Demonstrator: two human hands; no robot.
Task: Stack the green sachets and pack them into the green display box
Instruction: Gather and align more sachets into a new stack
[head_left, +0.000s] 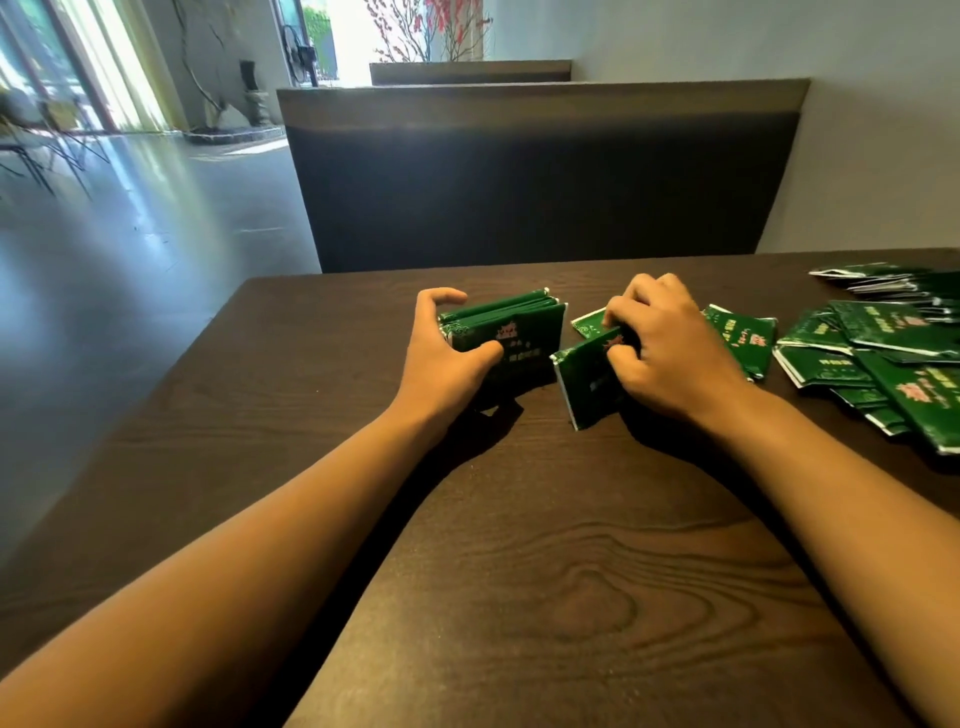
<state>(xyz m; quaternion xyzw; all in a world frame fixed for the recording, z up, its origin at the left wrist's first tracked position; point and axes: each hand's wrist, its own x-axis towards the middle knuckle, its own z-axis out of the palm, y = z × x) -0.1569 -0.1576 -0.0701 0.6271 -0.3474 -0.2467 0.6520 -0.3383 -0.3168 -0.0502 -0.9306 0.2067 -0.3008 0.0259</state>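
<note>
My left hand (447, 358) grips a stack of green sachets (519, 332) standing on edge on the dark wooden table (519, 571), thumb on the near face and fingers over the far side. Just to its right, my right hand (670, 348) pinches another green sachet (584, 384), tilted with one edge on the table. A flat sachet (589, 319) lies behind it. A loose pile of green sachets (883, 353) spreads over the right part of the table. No display box is in view.
More sachets (883, 280) lie at the far right near the table's back edge. A dark padded booth seat back (519, 182) rises behind the table. The table's left edge drops to a shiny floor (130, 234).
</note>
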